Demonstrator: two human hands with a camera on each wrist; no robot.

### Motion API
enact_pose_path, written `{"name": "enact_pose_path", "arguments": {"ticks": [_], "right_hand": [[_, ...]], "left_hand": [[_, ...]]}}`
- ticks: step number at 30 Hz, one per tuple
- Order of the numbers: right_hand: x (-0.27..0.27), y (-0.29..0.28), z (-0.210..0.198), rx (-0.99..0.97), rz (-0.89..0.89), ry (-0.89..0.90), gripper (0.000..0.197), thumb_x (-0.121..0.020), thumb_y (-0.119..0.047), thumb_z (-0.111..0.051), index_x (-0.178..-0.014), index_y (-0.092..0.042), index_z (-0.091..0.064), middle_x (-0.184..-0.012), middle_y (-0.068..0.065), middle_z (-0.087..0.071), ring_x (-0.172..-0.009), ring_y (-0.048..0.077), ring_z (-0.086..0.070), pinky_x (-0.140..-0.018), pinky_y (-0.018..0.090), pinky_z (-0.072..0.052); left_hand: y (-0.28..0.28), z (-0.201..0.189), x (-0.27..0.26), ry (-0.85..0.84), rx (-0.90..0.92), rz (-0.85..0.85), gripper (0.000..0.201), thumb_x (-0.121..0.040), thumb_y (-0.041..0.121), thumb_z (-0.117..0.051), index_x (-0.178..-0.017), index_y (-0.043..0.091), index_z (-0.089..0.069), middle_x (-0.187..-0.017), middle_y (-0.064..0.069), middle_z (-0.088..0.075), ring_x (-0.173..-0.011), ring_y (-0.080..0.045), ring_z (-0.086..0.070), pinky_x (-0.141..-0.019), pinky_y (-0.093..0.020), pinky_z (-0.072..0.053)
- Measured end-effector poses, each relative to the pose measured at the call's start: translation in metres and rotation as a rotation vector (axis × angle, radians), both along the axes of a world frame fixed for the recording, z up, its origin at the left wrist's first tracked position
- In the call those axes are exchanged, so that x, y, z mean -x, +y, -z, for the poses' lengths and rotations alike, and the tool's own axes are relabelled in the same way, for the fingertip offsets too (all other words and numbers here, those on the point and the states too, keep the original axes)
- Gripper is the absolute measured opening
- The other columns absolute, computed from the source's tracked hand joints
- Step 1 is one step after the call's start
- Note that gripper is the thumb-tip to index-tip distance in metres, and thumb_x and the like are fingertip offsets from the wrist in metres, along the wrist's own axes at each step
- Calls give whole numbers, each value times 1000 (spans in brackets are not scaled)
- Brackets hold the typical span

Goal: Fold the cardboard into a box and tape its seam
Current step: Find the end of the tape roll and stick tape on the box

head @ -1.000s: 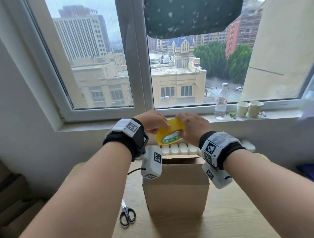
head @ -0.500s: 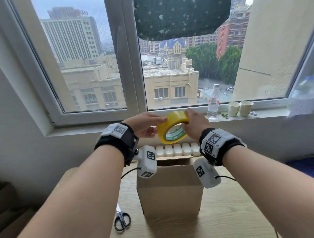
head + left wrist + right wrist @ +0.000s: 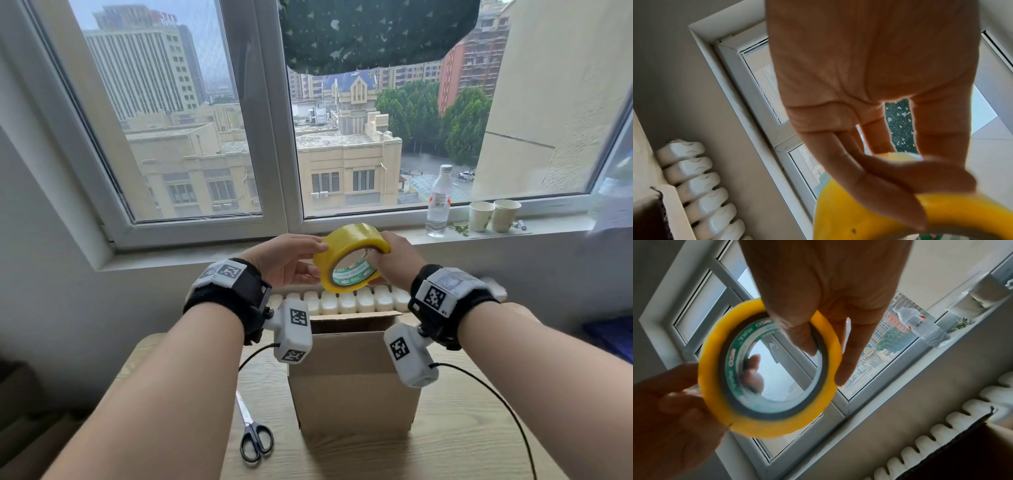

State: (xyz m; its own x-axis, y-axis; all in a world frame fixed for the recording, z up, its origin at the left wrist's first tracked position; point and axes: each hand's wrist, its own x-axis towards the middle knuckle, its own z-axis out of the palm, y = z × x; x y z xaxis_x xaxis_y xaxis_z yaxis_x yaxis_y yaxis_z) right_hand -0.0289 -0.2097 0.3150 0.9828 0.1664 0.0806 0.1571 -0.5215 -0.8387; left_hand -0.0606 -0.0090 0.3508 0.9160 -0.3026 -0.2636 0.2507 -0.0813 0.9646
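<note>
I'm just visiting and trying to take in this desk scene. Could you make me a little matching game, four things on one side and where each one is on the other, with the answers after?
Things:
1. tape roll
2. cardboard box
3. scissors
4. paper cups

Places:
A. on the windowsill, to the right of a plastic bottle
B. flat on the wooden table, left of the box
C. held up in the air between the left hand and the right hand
D. standing on the table, top open

Pairs: 1-C, 2-D, 3-B, 4-A
</note>
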Motion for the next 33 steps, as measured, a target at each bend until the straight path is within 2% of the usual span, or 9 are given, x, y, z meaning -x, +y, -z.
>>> {"name": "enact_pose_path", "arguments": {"ticks": [3,6,9,12,15,21,25,29,33], "right_hand": [[1,-5,-5,13,-142,52,18,-85,-9,-62,-102,-12,-58,-99,9,-64,-96,27,-64,-80,36,-54],[3,-6,-20,14,-257,162,40,-80,-29,-70,-115,-17,-58,-110,4,-64,-101,19,-61,-80,32,-49],[3,-1,-32,119,-235,119,34,-85,-38,-66,-113,-20,-62,-108,1,-65,-101,17,-62,-85,36,-52],[2,1,-36,154,-207,94,25,-82,-36,-68,-102,-21,-68,-102,2,-68,-96,17,-65,-81,33,-55],[4,-1,-38,129,-230,119,9,-82,-32,-67,-89,-25,-69,-98,1,-68,-96,17,-64,-83,33,-54],[10,-6,-40,43,-299,202,13,-87,-21,-63,-96,-19,-72,-104,7,-69,-101,20,-64,-89,37,-55],[15,-2,-38,-22,-309,254,10,-88,-16,-62,-91,-20,-70,-100,7,-66,-98,19,-62,-82,34,-56],[15,8,-37,66,-287,216,8,-84,-31,-67,-82,-24,-69,-91,5,-68,-94,21,-66,-85,37,-56],[12,10,-35,85,-241,195,15,-82,-37,-67,-75,-24,-69,-79,2,-67,-79,17,-64,-76,33,-54]], "left_hand": [[1,-1,-3,-21,-85,-52,29,-94,13,-54,-121,3,-57,-83,-7,-62,-49,-11,-52,-56,-24,-55],[0,-1,-8,-79,-281,-105,26,-88,12,-61,-110,-2,-61,-89,-13,-60,-49,-15,-49,-52,-24,-52],[-4,-2,-12,-121,-366,-97,28,-86,14,-64,-107,-3,-65,-88,-14,-60,-49,-15,-50,-53,-24,-51],[-8,-4,-13,-153,-425,-74,30,-87,24,-66,-107,2,-66,-78,-11,-58,-50,-13,-50,-61,-25,-53],[-8,-5,-14,-168,-469,-52,32,-86,36,-67,-103,9,-68,-82,-10,-58,-53,-12,-48,-60,-23,-51],[0,-2,-10,-150,-376,-25,16,-88,29,-65,-83,14,-65,-69,-4,-43,-51,-10,-34,-49,-16,-41],[10,2,-8,-108,-283,28,17,-83,28,-70,-79,13,-65,-74,-8,-44,-62,-19,-38,-69,-25,-40],[6,-2,-6,-162,-315,38,15,-91,22,-62,-82,10,-65,-58,6,-59,-51,-7,-56,-66,-21,-48],[5,-3,-6,-177,-332,55,25,-88,28,-67,-95,5,-68,-68,-2,-62,-68,-18,-58,-76,-29,-51]]}}
